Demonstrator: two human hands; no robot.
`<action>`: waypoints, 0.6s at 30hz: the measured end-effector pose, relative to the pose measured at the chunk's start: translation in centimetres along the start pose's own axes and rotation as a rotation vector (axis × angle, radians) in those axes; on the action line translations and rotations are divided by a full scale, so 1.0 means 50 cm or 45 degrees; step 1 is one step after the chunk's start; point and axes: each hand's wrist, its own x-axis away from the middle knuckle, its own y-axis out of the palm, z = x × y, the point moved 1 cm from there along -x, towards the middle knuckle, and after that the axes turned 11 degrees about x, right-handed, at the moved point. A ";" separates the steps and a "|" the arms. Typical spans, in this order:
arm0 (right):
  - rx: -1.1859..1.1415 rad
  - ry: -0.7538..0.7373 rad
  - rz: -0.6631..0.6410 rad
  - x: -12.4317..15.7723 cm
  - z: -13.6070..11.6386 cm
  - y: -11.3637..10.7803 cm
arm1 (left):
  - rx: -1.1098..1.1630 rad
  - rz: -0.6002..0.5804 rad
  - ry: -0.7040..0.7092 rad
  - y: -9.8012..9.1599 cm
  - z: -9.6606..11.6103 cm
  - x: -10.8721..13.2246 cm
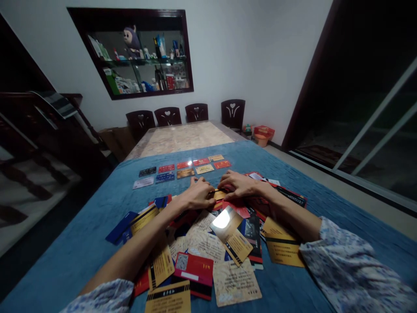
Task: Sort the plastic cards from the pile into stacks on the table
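Both hands meet over the far side of a loose heap of plastic cards. My left hand (199, 192) has its fingers curled at the left end of a gold card (219, 194). At the card's other end, my right hand (237, 184) bends its fingers down onto it; some fingertips are hidden. A red card (237, 209) lies just below the right hand. Closer to me in the heap are a shiny gold card (239, 247), a cream card with printed text (237, 282) and a red card with a QR code (193, 271).
Beyond the hands, several cards lie in two rows on the blue cloth, among them a dark blue card (165, 177) and a black card (147, 171). Dark chairs (232, 112) stand at the table's far end. A wall shelf (153, 62) holds bottles and a plush toy.
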 end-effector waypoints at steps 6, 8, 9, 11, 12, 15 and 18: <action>-0.122 -0.027 -0.018 0.003 -0.003 -0.005 | 0.050 -0.070 0.008 -0.008 -0.018 0.002; -0.133 -0.015 -0.015 0.005 -0.007 -0.009 | 0.075 -0.070 -0.010 -0.010 -0.025 0.001; -0.131 -0.008 -0.009 0.005 -0.009 -0.011 | 0.086 -0.062 -0.021 -0.010 -0.028 0.000; -0.128 0.003 0.008 0.006 -0.011 -0.013 | 0.118 -0.034 -0.033 -0.012 -0.036 -0.002; -0.133 0.005 0.022 0.006 -0.011 -0.012 | 0.142 -0.014 -0.035 -0.013 -0.041 -0.004; -0.177 0.025 0.083 0.006 -0.005 -0.006 | 0.232 0.049 -0.040 -0.017 -0.058 -0.007; -0.186 0.097 0.145 0.004 0.003 0.003 | 0.313 0.104 -0.056 -0.017 -0.080 -0.012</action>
